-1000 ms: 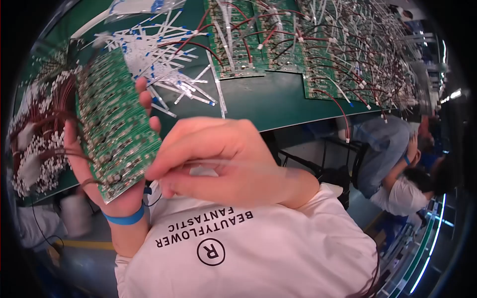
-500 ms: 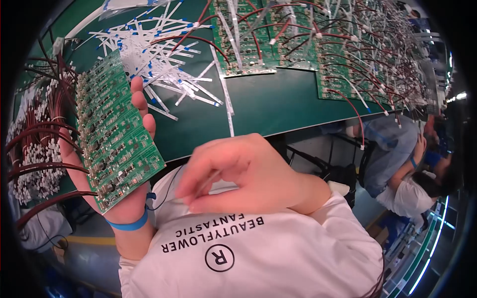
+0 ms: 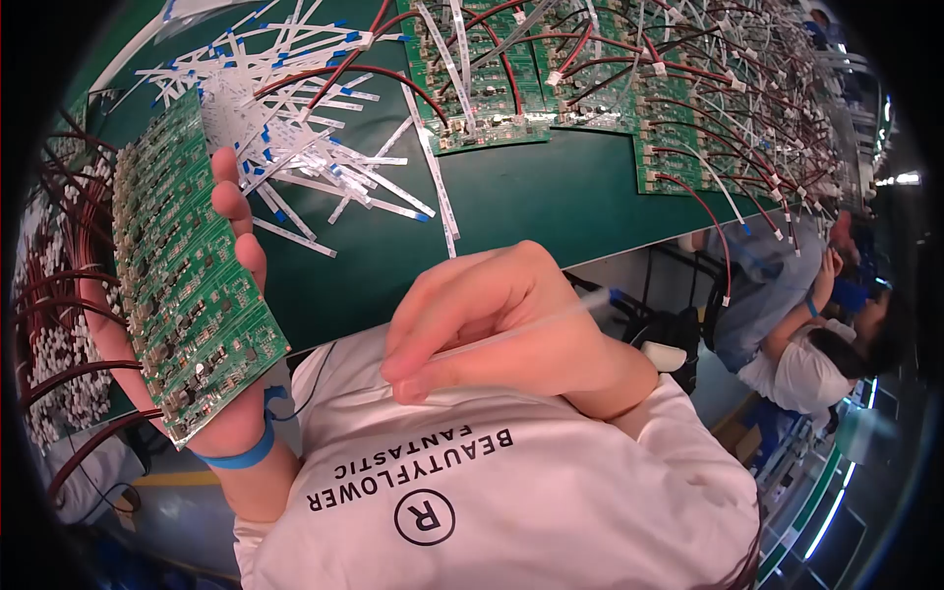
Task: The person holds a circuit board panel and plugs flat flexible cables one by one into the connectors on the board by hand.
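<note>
My left hand (image 3: pixel 234 418) is closed around a long green circuit board panel (image 3: pixel 197 285), its fingertips showing over the right edge. Dark red wires run to the left from the panel's left side. A blue wrist strap (image 3: pixel 241 457) circles that wrist. In front of the white shirt, my right hand (image 3: pixel 492 329) pinches a white ribbon cable (image 3: pixel 511 332) between thumb and fingers. This cable slants up to the right across the hand and ends in a blue tip; it is partly blurred.
A loose heap of white ribbon cables (image 3: pixel 295 147) lies on the green table (image 3: pixel 511 211). More wired circuit boards (image 3: pixel 482 88) cover the far right side. Bundles of wires with white connectors (image 3: pixel 64 364) are at the left. Another person (image 3: pixel 801 364) sits at the right.
My left hand and the panel have shifted left and slightly down. My right hand has moved a little right, and the ribbon cable now shows clearly in its pinch.
</note>
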Demonstrator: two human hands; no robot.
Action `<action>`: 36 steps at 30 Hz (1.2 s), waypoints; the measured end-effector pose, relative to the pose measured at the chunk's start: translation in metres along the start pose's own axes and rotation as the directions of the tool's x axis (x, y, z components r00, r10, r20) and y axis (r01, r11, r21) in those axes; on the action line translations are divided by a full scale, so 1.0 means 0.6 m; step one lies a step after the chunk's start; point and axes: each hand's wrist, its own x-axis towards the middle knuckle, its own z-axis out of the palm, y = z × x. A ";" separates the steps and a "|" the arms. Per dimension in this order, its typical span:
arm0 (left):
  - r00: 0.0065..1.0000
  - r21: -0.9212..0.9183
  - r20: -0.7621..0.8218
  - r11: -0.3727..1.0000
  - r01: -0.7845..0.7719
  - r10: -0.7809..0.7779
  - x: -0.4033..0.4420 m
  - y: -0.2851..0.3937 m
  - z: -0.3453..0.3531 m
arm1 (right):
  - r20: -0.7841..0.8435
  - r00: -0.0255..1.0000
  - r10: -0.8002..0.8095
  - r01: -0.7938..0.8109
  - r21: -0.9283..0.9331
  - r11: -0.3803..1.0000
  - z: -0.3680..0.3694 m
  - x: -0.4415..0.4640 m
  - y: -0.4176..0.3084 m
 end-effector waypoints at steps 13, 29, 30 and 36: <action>0.998 0.177 0.065 0.984 -0.010 -0.002 -0.004 -0.045 0.021 | 0.279 0.814 -0.510 0.572 -0.538 0.619 0.050 0.018 -0.053; 0.973 0.260 -0.004 0.940 -0.222 0.231 -0.068 -0.083 0.007 | 0.295 0.753 -0.588 0.597 -0.683 0.422 0.083 0.007 -0.045; 0.948 0.376 -0.048 0.885 -0.274 0.314 -0.076 -0.085 0.001 | 0.249 0.735 -0.630 0.613 -0.641 0.462 0.077 0.011 -0.039; 0.989 0.204 0.134 0.979 0.033 -0.061 -0.073 -0.096 0.011 | 0.216 0.673 -0.707 0.632 -0.664 0.400 0.062 0.021 -0.040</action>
